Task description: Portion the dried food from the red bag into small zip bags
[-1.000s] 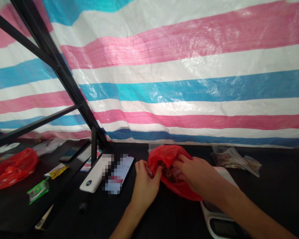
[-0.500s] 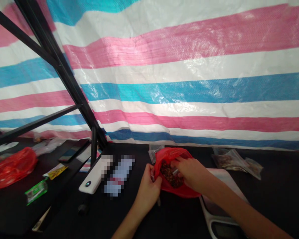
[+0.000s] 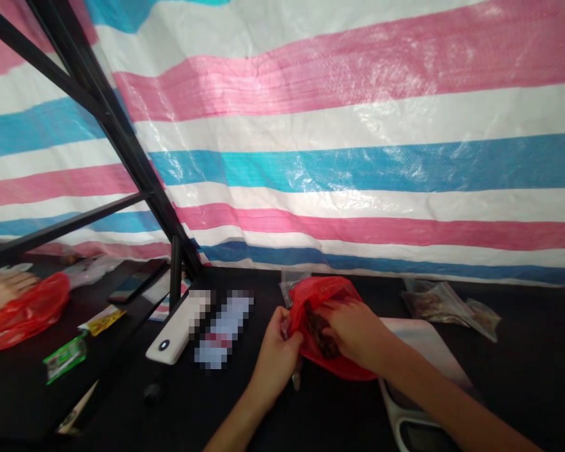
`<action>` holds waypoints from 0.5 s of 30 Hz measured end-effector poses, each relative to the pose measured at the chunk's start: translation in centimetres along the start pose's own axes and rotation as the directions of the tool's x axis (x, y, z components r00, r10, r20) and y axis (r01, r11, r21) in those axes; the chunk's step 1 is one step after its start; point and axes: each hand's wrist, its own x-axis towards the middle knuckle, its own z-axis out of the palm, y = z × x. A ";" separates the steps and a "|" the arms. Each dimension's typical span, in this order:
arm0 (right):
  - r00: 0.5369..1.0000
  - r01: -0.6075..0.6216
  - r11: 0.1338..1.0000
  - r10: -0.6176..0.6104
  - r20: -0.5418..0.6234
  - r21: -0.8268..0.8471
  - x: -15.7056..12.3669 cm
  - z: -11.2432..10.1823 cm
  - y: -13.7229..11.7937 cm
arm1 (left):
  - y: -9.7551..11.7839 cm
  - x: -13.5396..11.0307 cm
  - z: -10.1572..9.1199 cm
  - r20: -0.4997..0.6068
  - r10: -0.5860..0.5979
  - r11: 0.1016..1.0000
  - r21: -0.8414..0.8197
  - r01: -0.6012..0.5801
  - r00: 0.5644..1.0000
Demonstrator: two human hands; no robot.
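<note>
Red plastic is gathered on a black table [image 3: 339, 417] in the head view, where a red bag [image 3: 327, 290] is set at centre, just left of a white scale [image 3: 426, 336], its mouth turned toward the camera. Dark brown bits [image 3: 324, 342] are held inside. A glossy clear piece of plastic [image 3: 285, 325] is pinched between the thumb and curled fingers of the left hand [image 3: 280, 351] beside the bag's rim; whether the rim itself is gripped too cannot be told. The right hand [image 3: 358, 329] is dipped into the bag's mouth, its bent fingers set among the bits; whether anything is pinched there cannot be told, as the fingertips are hidden. Clear bags with brownish contents [image 3: 437, 302] are laid beyond the scale. To the left, a white device [image 3: 176, 336] and a phone with a pixelated screen [image 3: 225, 333] are placed side by side. At far left, a second red bag [image 3: 42, 311] is touched by another person's hand [image 3: 4, 292], near a yellow packet [image 3: 102, 321] and a green packet [image 3: 66, 359].
</note>
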 end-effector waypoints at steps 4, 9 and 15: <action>0.999 -0.041 0.998 0.040 0.017 0.052 -0.1 -0.2 0.8 | 0.2 -0.3 0.0 -0.110 0.286 0.942 0.213 -0.259 0.952; 1.000 0.006 0.962 -0.004 -0.009 0.271 -1.3 -1.8 2.0 | 0.7 -1.0 -0.3 -0.131 0.494 0.815 0.416 -0.405 0.860; 0.995 0.102 0.887 -0.081 -0.064 0.450 -3.6 -5.2 1.4 | 0.1 -1.2 -0.6 -0.020 0.623 0.744 0.323 -0.584 0.782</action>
